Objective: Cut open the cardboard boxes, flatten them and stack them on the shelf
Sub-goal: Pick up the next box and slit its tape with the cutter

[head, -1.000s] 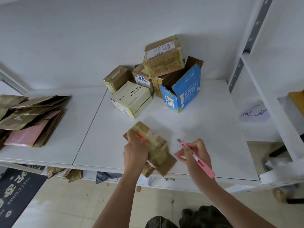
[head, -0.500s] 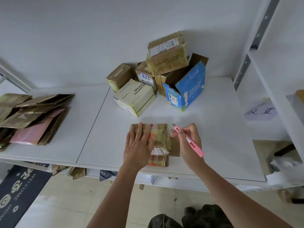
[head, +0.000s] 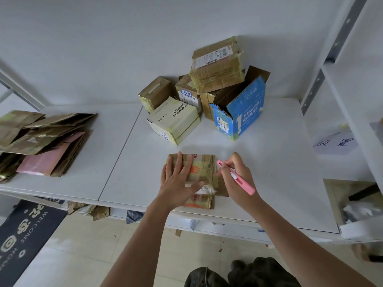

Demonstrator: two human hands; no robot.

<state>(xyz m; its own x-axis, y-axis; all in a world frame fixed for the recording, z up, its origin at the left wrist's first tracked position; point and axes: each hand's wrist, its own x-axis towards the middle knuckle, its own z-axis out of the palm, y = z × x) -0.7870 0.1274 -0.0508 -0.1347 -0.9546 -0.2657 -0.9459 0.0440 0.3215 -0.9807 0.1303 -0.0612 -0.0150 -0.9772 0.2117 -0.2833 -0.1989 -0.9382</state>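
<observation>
A small taped brown cardboard box [head: 204, 172], flattened, lies near the front edge of the white shelf [head: 124, 162]. My left hand [head: 178, 181] presses flat on it with straight, spread fingers. My right hand [head: 236, 179] grips a pink box cutter [head: 238, 178] like a pen, its tip at the box's right edge. Behind stands a cluster of uncut boxes: a cream printed box [head: 174, 120], an open blue box [head: 241, 109], and brown taped boxes [head: 217, 66]. Flattened cardboard lies in a stack [head: 43, 139] on the shelf's left part.
A white upright with shelves [head: 352, 79] rises at the right, with a handwritten paper label [head: 335, 142] beside it. Cardboard scraps [head: 97, 212] lie on the tiled floor under the shelf edge, and a dark welcome mat [head: 22, 241] covers the floor at left.
The box was turned square to the shelf edge and laid flat. My left hand went from gripping it to pressing on it. My right hand brought the cutter to the box's right edge.
</observation>
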